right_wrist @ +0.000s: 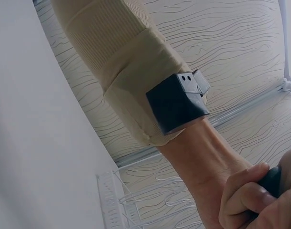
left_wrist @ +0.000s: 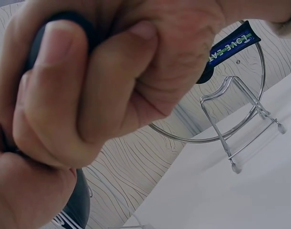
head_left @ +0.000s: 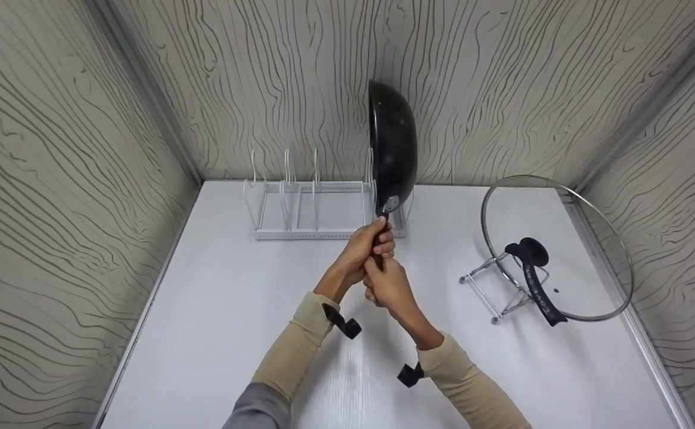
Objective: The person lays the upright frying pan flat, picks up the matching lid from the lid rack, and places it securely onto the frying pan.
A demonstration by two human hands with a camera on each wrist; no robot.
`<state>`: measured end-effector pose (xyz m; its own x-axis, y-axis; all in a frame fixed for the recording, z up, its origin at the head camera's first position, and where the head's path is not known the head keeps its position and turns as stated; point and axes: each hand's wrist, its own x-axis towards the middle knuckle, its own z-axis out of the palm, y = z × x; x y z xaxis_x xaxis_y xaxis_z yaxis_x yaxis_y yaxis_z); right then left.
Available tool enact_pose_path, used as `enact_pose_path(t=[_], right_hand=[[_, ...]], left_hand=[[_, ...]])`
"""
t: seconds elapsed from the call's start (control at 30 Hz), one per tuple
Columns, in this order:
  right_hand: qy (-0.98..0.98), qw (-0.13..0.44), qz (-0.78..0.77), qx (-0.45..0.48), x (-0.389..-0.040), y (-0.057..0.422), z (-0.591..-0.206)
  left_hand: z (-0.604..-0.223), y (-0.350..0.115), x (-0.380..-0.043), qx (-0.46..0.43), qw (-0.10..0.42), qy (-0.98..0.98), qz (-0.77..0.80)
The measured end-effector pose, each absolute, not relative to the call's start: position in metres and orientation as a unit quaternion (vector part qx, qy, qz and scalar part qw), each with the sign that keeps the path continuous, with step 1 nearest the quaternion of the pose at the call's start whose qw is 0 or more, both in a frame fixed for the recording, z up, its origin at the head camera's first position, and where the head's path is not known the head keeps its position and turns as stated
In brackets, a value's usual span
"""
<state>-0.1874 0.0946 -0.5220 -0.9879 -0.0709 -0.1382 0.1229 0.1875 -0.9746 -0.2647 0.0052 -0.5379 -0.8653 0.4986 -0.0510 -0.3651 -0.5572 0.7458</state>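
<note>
A black wok (head_left: 394, 143) stands on edge, its hollow side facing left and its handle toward me. It is at the right end of a white wire rack (head_left: 300, 235), between the last wire dividers as seen from above. Whether it rests on the rack, I cannot tell. Close to the pan, my left hand (head_left: 362, 247) grips the black handle (head_left: 378, 257). My right hand (head_left: 390, 286) grips the handle's end, just below and touching the left. In the left wrist view, curled fingers wrap the dark handle end (left_wrist: 64, 19).
On the right, a glass lid (head_left: 592, 262) with a black handle (head_left: 539, 292) leans on a small metal stand (head_left: 484, 292). The white table (head_left: 222, 333) is bounded by patterned panels (head_left: 276, 77) at the back and both sides. Upright wire dividers (head_left: 315, 167) stand along the rack.
</note>
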Motion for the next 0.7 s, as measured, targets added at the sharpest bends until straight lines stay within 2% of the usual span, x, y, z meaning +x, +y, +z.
enact_pose_path(t=[0.7], right_hand=[[0.768, 0.067, -0.637, 0.012, -0.181, 0.099, -0.508]], left_hand=[[-0.52, 0.009, -0.26, 0.113, 0.249, 0.397, 0.876]])
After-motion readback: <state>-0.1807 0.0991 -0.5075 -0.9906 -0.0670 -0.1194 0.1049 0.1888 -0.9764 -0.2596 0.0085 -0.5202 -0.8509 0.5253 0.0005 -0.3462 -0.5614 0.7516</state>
